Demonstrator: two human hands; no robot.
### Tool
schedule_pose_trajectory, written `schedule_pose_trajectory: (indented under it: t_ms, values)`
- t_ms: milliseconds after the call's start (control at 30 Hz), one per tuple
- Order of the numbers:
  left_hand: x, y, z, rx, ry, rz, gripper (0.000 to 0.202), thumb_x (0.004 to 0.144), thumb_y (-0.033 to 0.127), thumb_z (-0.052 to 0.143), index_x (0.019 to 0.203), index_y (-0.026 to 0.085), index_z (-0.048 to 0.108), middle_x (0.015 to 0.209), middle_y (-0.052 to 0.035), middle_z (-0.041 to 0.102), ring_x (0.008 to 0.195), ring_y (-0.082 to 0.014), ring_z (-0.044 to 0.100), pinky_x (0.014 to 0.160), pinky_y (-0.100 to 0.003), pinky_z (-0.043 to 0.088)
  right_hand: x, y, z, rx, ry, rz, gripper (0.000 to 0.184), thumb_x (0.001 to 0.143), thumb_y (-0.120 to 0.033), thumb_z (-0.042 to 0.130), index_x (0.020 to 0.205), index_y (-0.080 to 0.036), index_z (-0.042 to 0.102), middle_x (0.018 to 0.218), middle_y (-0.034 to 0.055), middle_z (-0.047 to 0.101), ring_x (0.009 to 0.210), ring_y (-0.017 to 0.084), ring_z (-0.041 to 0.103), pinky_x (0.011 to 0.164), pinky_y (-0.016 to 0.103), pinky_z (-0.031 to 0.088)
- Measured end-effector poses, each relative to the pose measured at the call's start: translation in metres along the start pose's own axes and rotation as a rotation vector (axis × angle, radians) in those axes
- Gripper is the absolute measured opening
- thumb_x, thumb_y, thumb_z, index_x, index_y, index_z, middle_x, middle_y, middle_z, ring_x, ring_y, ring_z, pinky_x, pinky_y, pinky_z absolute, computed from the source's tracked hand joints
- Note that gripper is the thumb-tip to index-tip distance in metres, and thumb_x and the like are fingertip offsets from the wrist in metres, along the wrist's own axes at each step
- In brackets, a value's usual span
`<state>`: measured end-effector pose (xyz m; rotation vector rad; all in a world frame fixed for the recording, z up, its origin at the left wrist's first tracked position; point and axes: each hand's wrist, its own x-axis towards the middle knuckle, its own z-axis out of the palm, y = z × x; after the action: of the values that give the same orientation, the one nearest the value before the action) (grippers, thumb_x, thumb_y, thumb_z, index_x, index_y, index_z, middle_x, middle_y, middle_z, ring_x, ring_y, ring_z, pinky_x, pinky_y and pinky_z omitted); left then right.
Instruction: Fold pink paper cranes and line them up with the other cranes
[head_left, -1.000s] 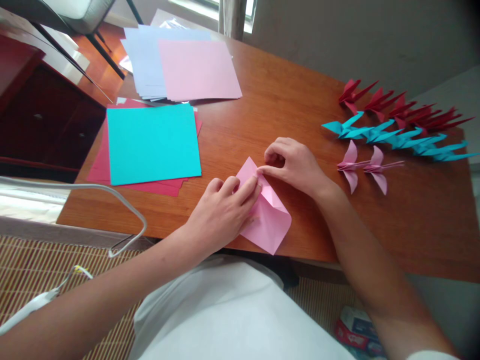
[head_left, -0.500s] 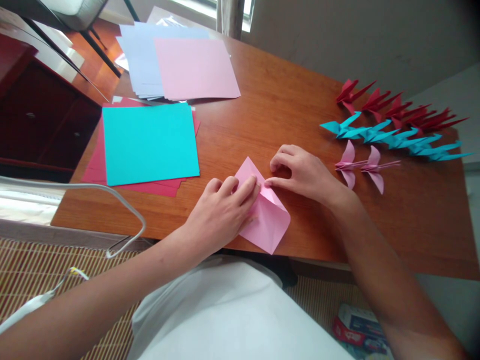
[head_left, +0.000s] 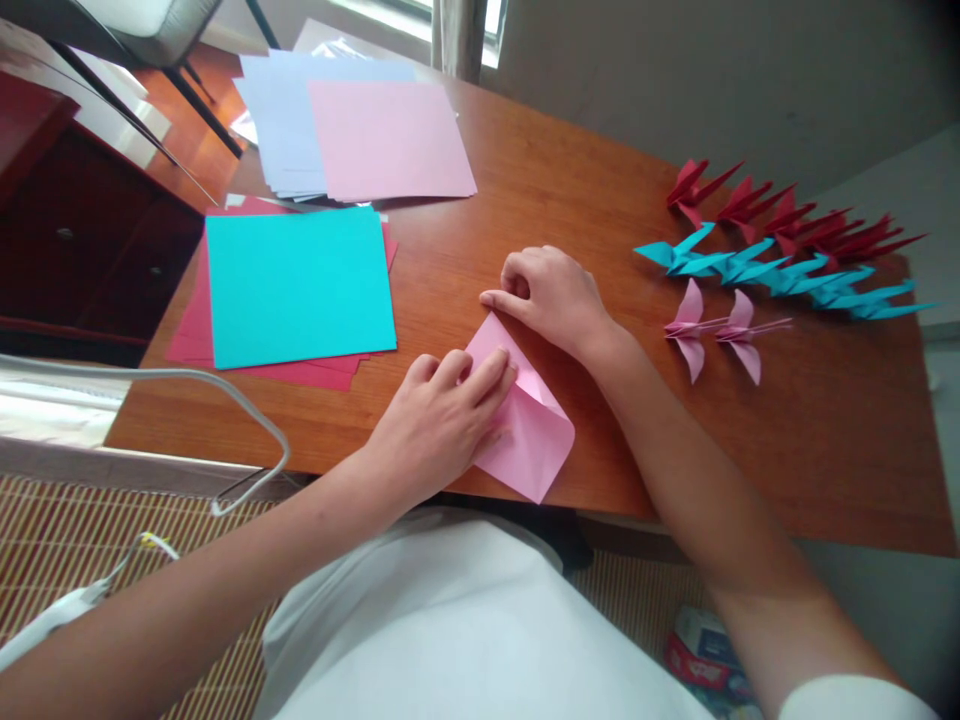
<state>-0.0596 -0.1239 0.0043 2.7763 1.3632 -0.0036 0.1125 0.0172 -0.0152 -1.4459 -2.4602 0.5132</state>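
A pink sheet of origami paper [head_left: 534,440], folded into a kite-like diamond, lies at the table's front edge. One flap stands slightly raised across its middle. My left hand [head_left: 448,415] holds it down, its bent fingers pressing on the upper left part and covering some of it. Just above the paper's top corner, my right hand [head_left: 553,300] rests in a loose fist, thumb stretched out to the left, with nothing in it. Whether the thumb touches the corner I cannot tell.
A turquoise sheet [head_left: 300,285] lies over red sheets [head_left: 330,372] on the left. Behind are pale blue sheets [head_left: 281,120] under pink ones [head_left: 394,140]. On the right stand rows of red cranes [head_left: 784,215], blue cranes [head_left: 750,265] and two pink cranes [head_left: 688,330]. A white cable [head_left: 247,405] hangs front left.
My right hand has moved left and away from me, from the paper's right side to above its top corner. My left hand stays pressed on the paper.
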Motion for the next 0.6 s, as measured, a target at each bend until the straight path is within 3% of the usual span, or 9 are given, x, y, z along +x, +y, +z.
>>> schedule_pose_trajectory:
  t_ms: [267, 467, 600]
  values:
    - [-0.004, 0.001, 0.001, 0.005, 0.034, -0.010, 0.054, 0.105, 0.042, 0.045, 0.152, 0.016, 0.051, 0.160, -0.0073, 0.049, 0.112, -0.0299, 0.053, 0.084, -0.045, 0.044, -0.042, 0.009, -0.010, 0.244, 0.063, -0.069, 0.016, 0.094, -0.034, 0.068, 0.086, -0.022, 0.062, 0.085, 0.0023, 0.065, 0.079, 0.019, 0.058, 0.075, 0.034, 0.044]
    - [-0.002, -0.001, 0.000, 0.009, 0.041, 0.013, 0.054, 0.104, 0.043, 0.047, 0.149, 0.015, 0.053, 0.157, -0.0085, 0.053, 0.109, -0.0297, 0.054, 0.083, -0.045, 0.044, -0.076, 0.020, -0.015, 0.155, 0.024, -0.121, 0.028, 0.084, -0.044, 0.080, 0.090, -0.024, 0.062, 0.089, 0.0031, 0.065, 0.088, 0.023, 0.057, 0.080, 0.036, 0.045]
    - [-0.001, -0.003, -0.001, 0.006, 0.049, 0.034, 0.051, 0.105, 0.042, 0.046, 0.148, 0.017, 0.055, 0.158, -0.0058, 0.052, 0.109, -0.0293, 0.054, 0.083, -0.045, 0.044, -0.087, 0.025, -0.023, 0.174, -0.024, -0.124, 0.023, 0.088, -0.041, 0.077, 0.093, -0.023, 0.064, 0.093, 0.0038, 0.066, 0.090, 0.023, 0.059, 0.082, 0.037, 0.047]
